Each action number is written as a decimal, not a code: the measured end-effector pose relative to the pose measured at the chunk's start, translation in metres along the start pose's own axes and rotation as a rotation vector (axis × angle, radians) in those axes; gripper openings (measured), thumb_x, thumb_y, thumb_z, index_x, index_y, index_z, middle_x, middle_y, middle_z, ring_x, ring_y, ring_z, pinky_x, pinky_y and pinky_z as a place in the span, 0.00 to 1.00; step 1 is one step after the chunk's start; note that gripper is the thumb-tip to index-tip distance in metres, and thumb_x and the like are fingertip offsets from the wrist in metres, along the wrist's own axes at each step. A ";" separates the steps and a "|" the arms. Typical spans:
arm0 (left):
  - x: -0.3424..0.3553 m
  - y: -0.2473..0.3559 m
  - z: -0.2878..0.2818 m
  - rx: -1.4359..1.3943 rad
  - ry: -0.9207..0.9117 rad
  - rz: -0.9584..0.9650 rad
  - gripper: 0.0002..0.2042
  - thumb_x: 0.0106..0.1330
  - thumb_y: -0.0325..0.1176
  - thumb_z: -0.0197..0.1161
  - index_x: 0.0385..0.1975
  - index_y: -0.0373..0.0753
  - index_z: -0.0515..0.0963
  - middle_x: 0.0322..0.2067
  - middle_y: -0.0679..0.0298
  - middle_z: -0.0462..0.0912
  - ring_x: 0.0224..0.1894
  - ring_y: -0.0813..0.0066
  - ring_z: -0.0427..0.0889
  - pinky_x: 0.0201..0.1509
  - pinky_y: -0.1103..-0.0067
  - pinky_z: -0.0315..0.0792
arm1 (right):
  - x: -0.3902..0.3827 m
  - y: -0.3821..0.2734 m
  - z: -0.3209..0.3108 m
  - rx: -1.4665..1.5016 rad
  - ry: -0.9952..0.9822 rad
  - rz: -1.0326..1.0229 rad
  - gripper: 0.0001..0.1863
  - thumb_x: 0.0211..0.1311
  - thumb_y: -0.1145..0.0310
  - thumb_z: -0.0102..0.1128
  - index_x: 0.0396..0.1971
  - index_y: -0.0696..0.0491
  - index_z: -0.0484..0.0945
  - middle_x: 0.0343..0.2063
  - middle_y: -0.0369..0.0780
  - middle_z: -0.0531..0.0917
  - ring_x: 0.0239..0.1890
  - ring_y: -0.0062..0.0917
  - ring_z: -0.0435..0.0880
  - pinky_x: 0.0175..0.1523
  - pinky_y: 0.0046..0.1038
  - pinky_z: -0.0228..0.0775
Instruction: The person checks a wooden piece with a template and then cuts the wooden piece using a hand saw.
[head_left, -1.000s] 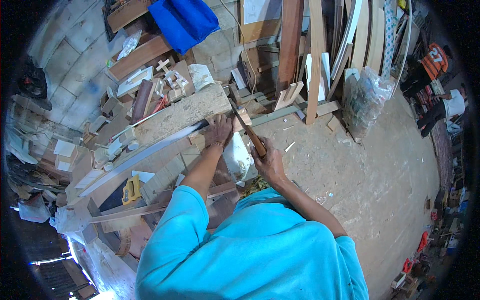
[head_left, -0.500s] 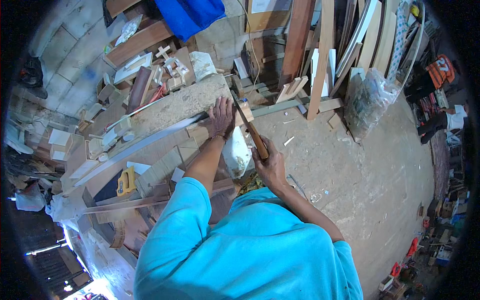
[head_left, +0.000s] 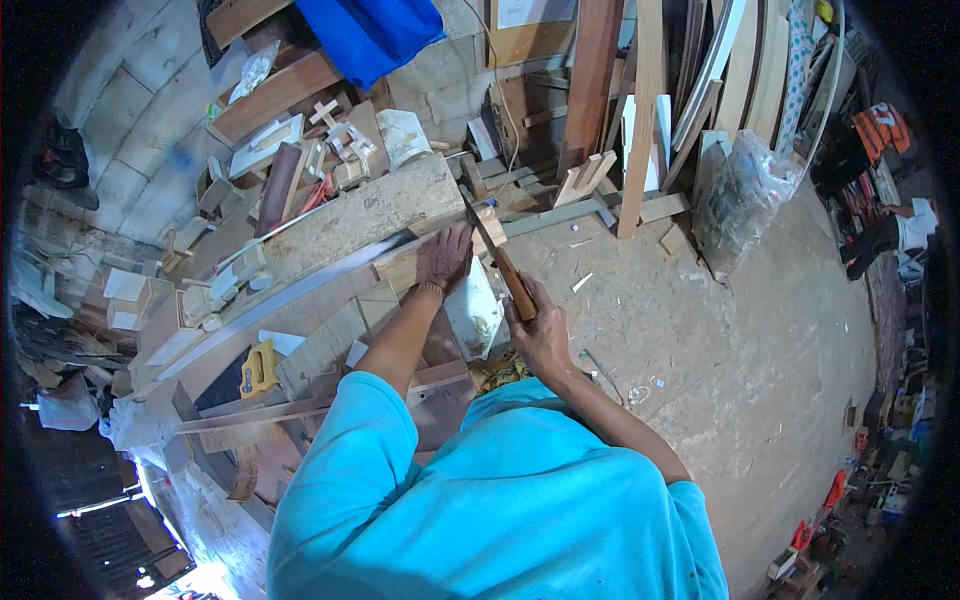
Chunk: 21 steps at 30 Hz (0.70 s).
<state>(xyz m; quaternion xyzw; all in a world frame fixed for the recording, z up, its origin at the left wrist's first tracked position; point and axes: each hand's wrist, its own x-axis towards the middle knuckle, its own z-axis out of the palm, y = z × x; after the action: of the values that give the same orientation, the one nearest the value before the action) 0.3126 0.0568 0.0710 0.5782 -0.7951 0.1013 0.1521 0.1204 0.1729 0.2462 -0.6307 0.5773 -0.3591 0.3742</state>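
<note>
My right hand [head_left: 542,325] is closed around the long brown handle of a wooden-handled tool [head_left: 512,280]. Its narrow dark blade, seen nearly edge-on, points up and left; whether it is a saw or a knife I cannot tell. The blade crosses a pale wooden board [head_left: 492,228] at the right end of a thick, worn bench plank [head_left: 370,210]. My left hand [head_left: 445,257] grips this board just left of the blade, its fingers bent over the wood and the fingertips partly hidden. Below it is a white, stained slab [head_left: 474,312].
A yellow-handled saw [head_left: 258,368] lies among boards at left. Wooden offcuts [head_left: 350,140] crowd the bench. Tall planks [head_left: 645,110] lean at the back beside a clear plastic bag [head_left: 745,205]. Two people [head_left: 880,135] are at the far right.
My left hand has drawn back slightly from the bench plank, and its spread fingers have bent in over the board. The right hand and its tool have barely moved.
</note>
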 end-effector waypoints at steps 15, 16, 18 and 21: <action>0.004 0.001 -0.024 -0.318 -0.177 -0.087 0.24 0.59 0.46 0.51 0.52 0.37 0.64 0.52 0.58 0.64 0.56 0.60 0.62 0.55 0.67 0.59 | 0.001 0.004 0.001 0.047 0.043 0.061 0.21 0.55 0.71 0.57 0.48 0.63 0.68 0.32 0.48 0.80 0.33 0.24 0.79 0.36 0.25 0.71; 0.000 -0.002 -0.020 -0.315 -0.177 -0.095 0.24 0.59 0.46 0.51 0.52 0.37 0.64 0.52 0.58 0.64 0.56 0.60 0.62 0.55 0.67 0.59 | 0.001 -0.002 0.001 0.041 0.043 0.048 0.21 0.55 0.71 0.57 0.49 0.63 0.68 0.32 0.48 0.80 0.33 0.23 0.79 0.37 0.25 0.71; -0.008 -0.011 -0.004 -0.260 -0.119 -0.090 0.25 0.60 0.46 0.51 0.53 0.36 0.63 0.53 0.57 0.64 0.56 0.59 0.62 0.57 0.67 0.58 | 0.002 -0.012 0.000 0.035 0.035 0.028 0.22 0.55 0.71 0.57 0.49 0.63 0.68 0.32 0.48 0.80 0.34 0.23 0.79 0.38 0.24 0.71; 0.002 -0.002 -0.022 -0.347 -0.179 -0.092 0.26 0.59 0.47 0.52 0.53 0.36 0.63 0.53 0.56 0.63 0.56 0.59 0.61 0.58 0.67 0.57 | 0.003 -0.009 -0.005 -0.005 -0.026 0.165 0.22 0.55 0.71 0.57 0.49 0.64 0.67 0.33 0.49 0.80 0.35 0.24 0.79 0.39 0.25 0.71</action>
<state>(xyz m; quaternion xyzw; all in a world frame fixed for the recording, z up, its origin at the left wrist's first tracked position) 0.3164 0.0616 0.0921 0.5856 -0.7838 -0.0962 0.1830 0.1203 0.1705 0.2565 -0.5866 0.6233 -0.3172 0.4083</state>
